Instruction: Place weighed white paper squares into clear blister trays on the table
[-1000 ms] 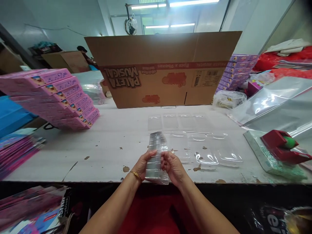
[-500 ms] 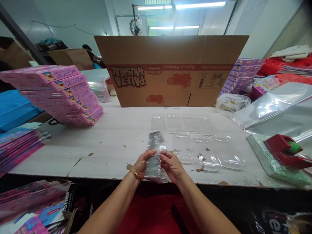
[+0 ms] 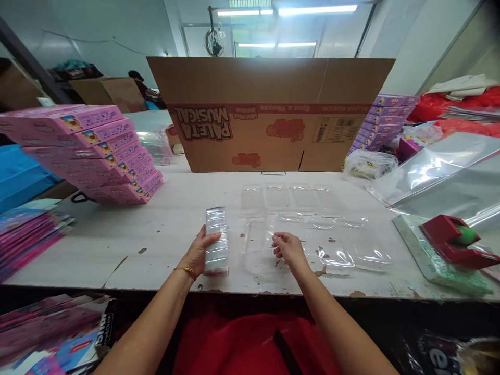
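Observation:
My left hand (image 3: 197, 252) grips a stack of clear plastic trays (image 3: 216, 239), held upright on the white table (image 3: 164, 229) near its front edge. My right hand (image 3: 288, 249) pinches the edge of a single clear plastic tray (image 3: 258, 247) that lies on the table just right of the stack. More clear trays (image 3: 304, 203) are laid out in rows on the table beyond and to the right of that hand. A gold bangle sits on my left wrist.
A big cardboard carton (image 3: 269, 114) lies on its side at the back. Pink boxes (image 3: 97, 151) are stacked at the left, purple boxes (image 3: 385, 120) at the back right. A red tape dispenser (image 3: 453, 239) and clear plastic sheets (image 3: 437, 172) lie at the right.
My hands have come apart: the left moved left with the stack, the right drew one tray off and set it down on the table to the right.

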### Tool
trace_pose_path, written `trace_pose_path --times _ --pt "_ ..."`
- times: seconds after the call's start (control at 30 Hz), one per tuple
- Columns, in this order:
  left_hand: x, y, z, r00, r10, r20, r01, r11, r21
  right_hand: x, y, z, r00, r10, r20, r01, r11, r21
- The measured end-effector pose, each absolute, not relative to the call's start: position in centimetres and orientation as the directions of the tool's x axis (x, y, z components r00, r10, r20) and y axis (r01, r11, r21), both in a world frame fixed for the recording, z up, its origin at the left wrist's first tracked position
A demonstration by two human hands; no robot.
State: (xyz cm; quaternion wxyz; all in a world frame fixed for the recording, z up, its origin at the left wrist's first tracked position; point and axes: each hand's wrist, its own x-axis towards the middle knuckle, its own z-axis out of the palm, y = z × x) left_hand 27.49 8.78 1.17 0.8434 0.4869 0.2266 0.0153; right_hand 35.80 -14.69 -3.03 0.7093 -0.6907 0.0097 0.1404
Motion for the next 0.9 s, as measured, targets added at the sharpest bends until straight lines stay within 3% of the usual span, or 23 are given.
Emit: trace_pose_path --times 0.1,0.17,0.2,0.27,0.33,0.43,0.53,0.73,0.9 --pt "27.4 8.7 0.7 0.911 0.2 -0.359 0.212 0.521 0.827 35.1 -15.2 -2.6 0.989 0.132 0.067 0.102 -0.283 -0.954" --pt "27.3 8.3 0.6 0.915 0.162 -0.369 0.234 0.532 0.814 33.9 -14.3 -1.9 0.945 0.236 0.228 0.304 -0.368 -0.879" --pt "27.3 8.1 0.7 0.917 0.142 -0.373 0.244 0.54 0.806 33.3 -13.5 -1.5 0.921 0.303 0.245 0.342 -0.327 -0.881" --pt "27.1 7.7 1.2 0.92 0.103 -0.378 0.262 0.556 0.789 32.1 -11.6 -0.8 0.89 0.414 0.19 0.273 -0.153 -0.95" --pt "26.8 7.3 1.9 0.923 0.058 -0.379 0.282 0.569 0.773 31.3 -9.5 -0.3 0.863 0.502 0.055 0.035 0.049 -0.998" --pt "26.3 6.8 2.7 0.928 -0.008 -0.372 0.308 0.58 0.755 30.6 -7.2 0.0 0.781 0.618 -0.087 -0.307 0.259 -0.916" --pt "25.9 6.7 2.7 0.932 -0.039 -0.361 0.312 0.594 0.741 30.2 -6.1 0.1 0.725 0.678 -0.119 -0.456 0.344 -0.821" --pt "25.2 7.7 1.6 0.937 0.013 -0.35 0.266 0.625 0.734 29.9 -5.2 0.0 0.673 0.722 -0.158 -0.55 0.346 -0.761" --pt "25.4 9.0 1.6 0.938 0.154 -0.31 0.156 0.611 0.776 29.8 -3.3 0.2 0.74 0.666 -0.099 -0.39 0.304 -0.869"
